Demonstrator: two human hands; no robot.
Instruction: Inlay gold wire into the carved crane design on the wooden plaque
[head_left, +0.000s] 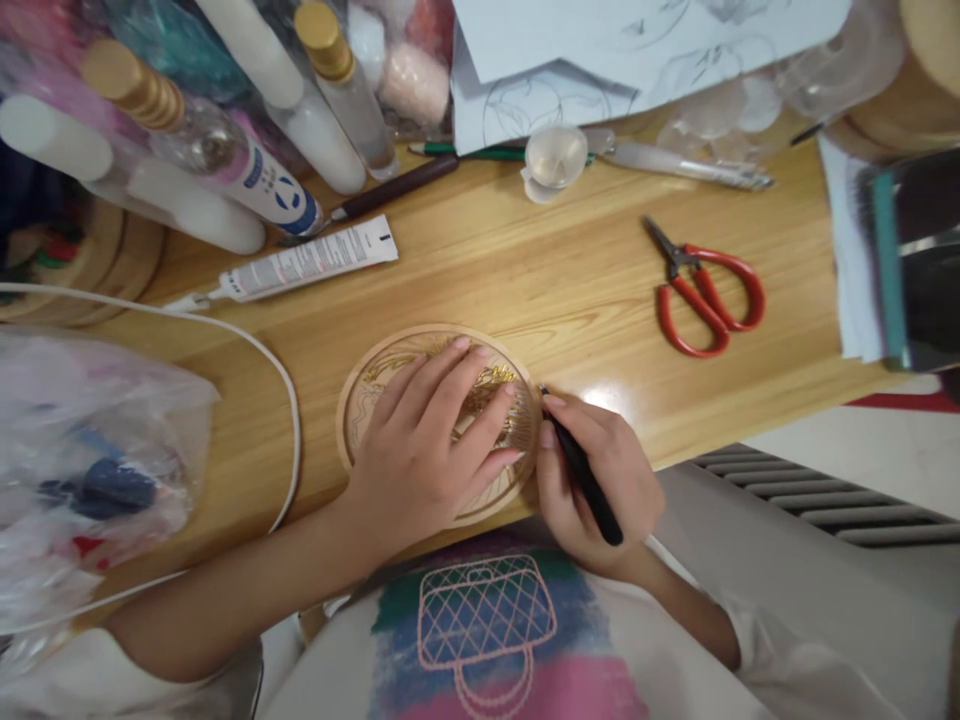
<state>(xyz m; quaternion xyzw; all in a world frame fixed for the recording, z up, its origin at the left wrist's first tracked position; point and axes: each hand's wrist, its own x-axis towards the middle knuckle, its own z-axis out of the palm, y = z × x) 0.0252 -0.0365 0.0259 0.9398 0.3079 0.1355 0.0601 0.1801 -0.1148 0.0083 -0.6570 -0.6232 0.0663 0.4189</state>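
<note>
A round wooden-rimmed disc point(346, 420) with gold wire lines on its face lies near the table's front edge. My left hand point(424, 440) rests flat over it, fingers spread, and covers much of the pattern. Just right of the rim, my right hand point(600, 480) grips a slim black tool point(589, 480) between thumb and fingers. The tool's tip is close to the disc's right edge; whether it holds anything is too small to tell.
Red-handled scissors point(709, 300) lie to the right. A white tube point(307, 262), bottles point(277, 190), pens and a small cup point(556, 158) line the back. A white cable point(292, 400) curves at left beside a plastic bag point(97, 460). Papers point(540, 110) lie behind.
</note>
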